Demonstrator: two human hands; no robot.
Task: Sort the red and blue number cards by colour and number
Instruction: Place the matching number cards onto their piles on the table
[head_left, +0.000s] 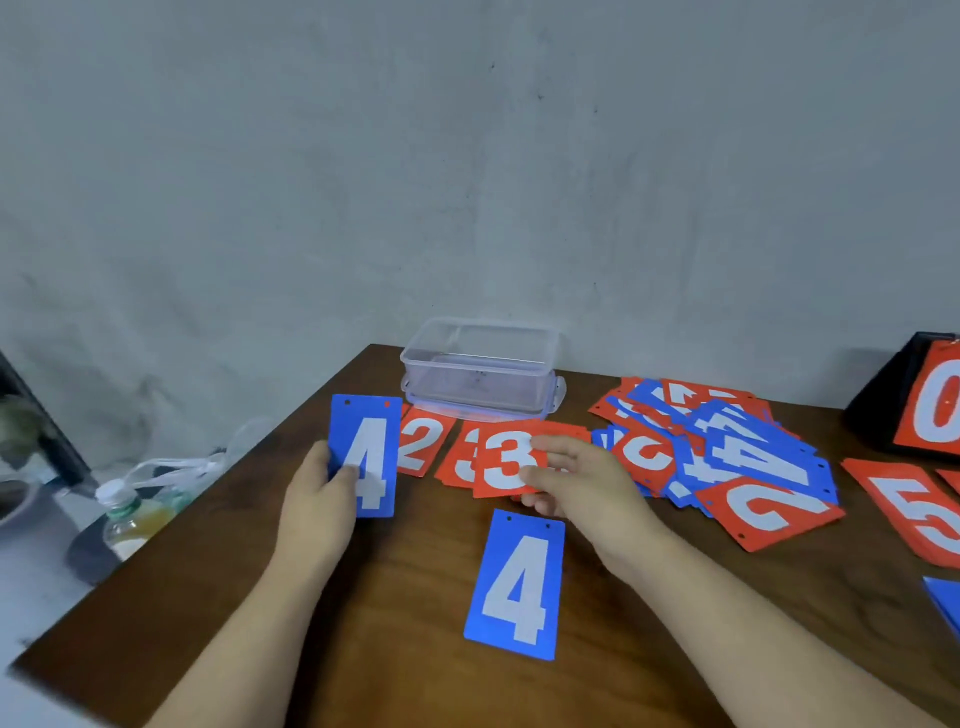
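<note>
Number cards (727, 452), red and blue: where do they lie?

— Most sit in a loose, overlapping pile of both colours at the far right of a brown wooden table (363, 649). A red 2 (421, 441) and a lying red 3 (460, 467) rest side by side in front of a clear plastic box (478, 369). A flat blue 4 (514, 587) lies alone, nearer the person.

— And the hands?

— Both are holding cards. The left hand (317, 499) pinches a held blue 4 (363, 457) at its lower left edge, thumb on the face. The right hand (576, 483) pinches a held red 3 (506, 462) by its right edge, over the lying red 3. Whether that card touches the one beneath cannot be told.

— How would the cards handle?

— They look thin, flat and light, fairly stiff, with smooth faces that probably slide over each other. Each has two small holes near the top edge. A pinch on a side edge seems the safest hold. A card lying flat likely needs a corner lifted first, and the pile may shift when one is drawn out.
</note>
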